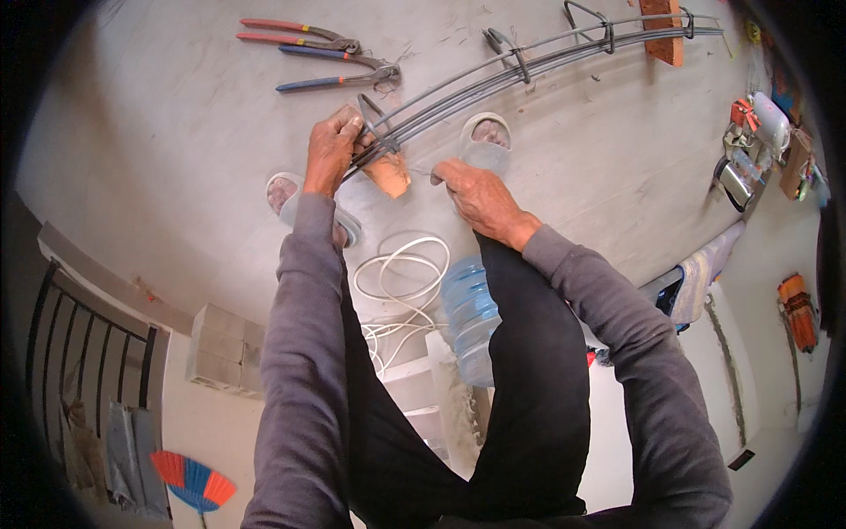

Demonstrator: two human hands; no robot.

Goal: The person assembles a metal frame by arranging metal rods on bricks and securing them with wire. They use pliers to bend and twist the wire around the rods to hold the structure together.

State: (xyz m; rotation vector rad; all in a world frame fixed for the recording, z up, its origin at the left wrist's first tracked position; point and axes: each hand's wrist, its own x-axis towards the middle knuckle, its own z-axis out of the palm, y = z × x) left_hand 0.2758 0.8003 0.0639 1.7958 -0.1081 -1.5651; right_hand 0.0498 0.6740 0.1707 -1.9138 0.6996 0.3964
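A bundle of long steel rods runs from between my feet to the far right, with several bent metal stirrups around it. My left hand is closed at the near end of the bundle, its fingers pinching a stirrup there. Under that end sits an orange brick piece. To the right of it my right hand is closed, and a thin wire stretches from its fingertips toward the rods. Red-handled pincers and blue-handled pincers lie on the floor beyond my left hand.
Another orange brick props the far end of the rods. Between my legs are a coiled white cable and a blue water jug. Assorted items stand at the right, grey blocks and a broom at the left.
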